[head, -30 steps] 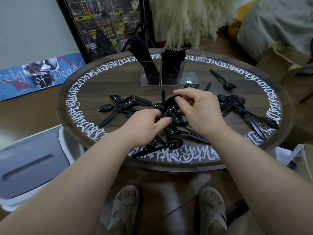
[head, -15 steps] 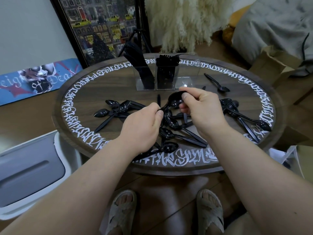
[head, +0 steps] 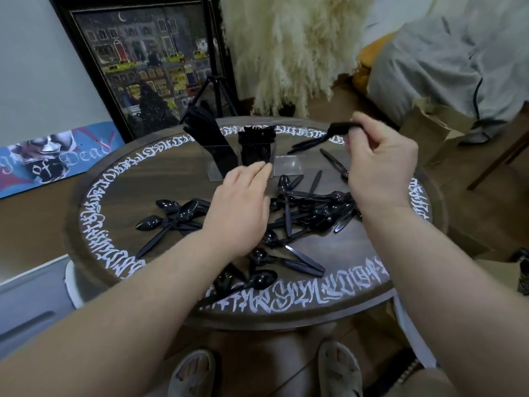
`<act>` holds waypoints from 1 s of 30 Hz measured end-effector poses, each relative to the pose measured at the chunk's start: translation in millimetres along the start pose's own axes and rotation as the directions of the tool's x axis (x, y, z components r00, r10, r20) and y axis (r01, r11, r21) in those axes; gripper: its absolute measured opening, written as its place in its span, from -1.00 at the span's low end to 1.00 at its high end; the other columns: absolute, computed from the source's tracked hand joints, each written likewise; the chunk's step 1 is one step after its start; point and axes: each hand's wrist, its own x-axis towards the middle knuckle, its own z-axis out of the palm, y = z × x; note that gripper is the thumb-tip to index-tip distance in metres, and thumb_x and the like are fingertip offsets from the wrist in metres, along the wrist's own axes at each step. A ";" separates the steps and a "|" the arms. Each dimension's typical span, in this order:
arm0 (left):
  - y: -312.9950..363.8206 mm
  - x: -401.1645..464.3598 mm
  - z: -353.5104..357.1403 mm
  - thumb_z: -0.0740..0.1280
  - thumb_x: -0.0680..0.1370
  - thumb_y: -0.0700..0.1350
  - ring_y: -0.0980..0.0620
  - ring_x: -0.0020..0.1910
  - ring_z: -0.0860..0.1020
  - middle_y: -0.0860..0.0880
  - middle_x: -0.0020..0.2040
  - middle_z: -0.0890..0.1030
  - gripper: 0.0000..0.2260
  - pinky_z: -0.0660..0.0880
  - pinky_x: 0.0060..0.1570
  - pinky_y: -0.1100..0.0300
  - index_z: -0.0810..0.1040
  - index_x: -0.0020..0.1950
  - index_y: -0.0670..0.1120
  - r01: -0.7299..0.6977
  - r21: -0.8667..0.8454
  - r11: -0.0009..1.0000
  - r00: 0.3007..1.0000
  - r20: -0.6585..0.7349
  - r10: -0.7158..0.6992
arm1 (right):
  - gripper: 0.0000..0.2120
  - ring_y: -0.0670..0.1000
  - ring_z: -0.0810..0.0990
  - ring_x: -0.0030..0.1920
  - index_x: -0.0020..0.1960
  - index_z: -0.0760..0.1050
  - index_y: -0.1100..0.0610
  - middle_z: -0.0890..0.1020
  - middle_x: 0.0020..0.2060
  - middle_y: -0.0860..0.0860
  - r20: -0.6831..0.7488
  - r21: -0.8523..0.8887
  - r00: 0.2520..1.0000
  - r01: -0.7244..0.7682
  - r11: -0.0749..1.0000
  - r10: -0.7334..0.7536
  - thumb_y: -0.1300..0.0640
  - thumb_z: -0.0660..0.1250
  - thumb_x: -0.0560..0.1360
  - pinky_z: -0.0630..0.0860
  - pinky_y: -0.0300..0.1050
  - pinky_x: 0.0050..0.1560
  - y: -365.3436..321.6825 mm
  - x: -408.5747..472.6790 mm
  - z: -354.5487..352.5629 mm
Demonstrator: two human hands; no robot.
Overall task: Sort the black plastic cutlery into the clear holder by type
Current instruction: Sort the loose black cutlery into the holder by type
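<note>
A clear holder (head: 286, 164) with three compartments stands at the far side of the round table (head: 114, 181). Its left compartment holds black knives (head: 206, 130), the middle one black forks (head: 256, 144), and the right one looks empty. My right hand (head: 380, 164) is raised to the right of the holder and pinches a bunch of black spoons (head: 317, 140), handles pointing left and down toward the right compartment. My left hand (head: 240, 207) hovers over the table with straight fingers, fingertips close to the holder's front. Several black spoons (head: 303, 213) lie scattered on the table.
A framed picture (head: 143, 61) and a tripod (head: 214, 90) stand behind the table, beside a fluffy pampas bunch (head: 289, 50). A cardboard box (head: 432, 130) sits at the right, a white bin (head: 34, 299) at the left. My sandalled feet (head: 194, 373) are under the table edge.
My right hand has lifted the spoons from the pile and carried them up and right toward the holder. My left hand let go of them and moved forward with its fingers straightened.
</note>
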 end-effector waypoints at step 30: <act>22.3 87.0 72.6 0.20 0.58 0.05 -0.05 0.50 0.11 -0.02 0.53 0.19 -0.48 0.21 0.34 -0.07 0.20 0.52 -0.02 -0.259 0.152 0.954 0.959 0.155 0.236 | -0.47 0.11 0.25 0.45 0.51 0.20 0.05 0.28 0.47 0.07 0.527 -0.689 0.810 0.229 0.687 0.258 0.06 0.23 0.57 0.26 0.01 0.38 135.5 78.8 2.9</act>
